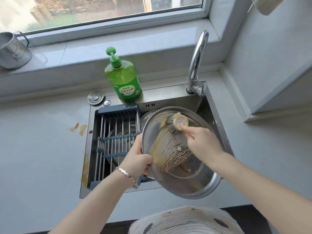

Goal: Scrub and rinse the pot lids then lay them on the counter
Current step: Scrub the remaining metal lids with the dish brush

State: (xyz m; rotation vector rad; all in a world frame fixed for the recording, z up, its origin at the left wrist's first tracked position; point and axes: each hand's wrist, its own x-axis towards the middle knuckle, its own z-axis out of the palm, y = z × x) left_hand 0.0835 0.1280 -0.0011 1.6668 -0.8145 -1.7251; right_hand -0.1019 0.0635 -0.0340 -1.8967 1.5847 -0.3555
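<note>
Head view: above the steel sink (pixel 168 96) at centre right, the left hand (pixel 136 159) grips the left rim of a tilted, sauce-smeared pot lid (pixel 185 181), while the right hand (pixel 200 142) clasps a scrub brush (pixel 179 123) pressed to its upper inside. A slatted rack (pixel 118 130) spans the sink's left half. A green pump bottle (pixel 124 80) with Chinese writing and the tap (pixel 197 63) stand behind. Yellow stains (pixel 79 129) mark the open bench (pixel 42 149) at left; a metal mug (pixel 13 51) sits upper left.
</note>
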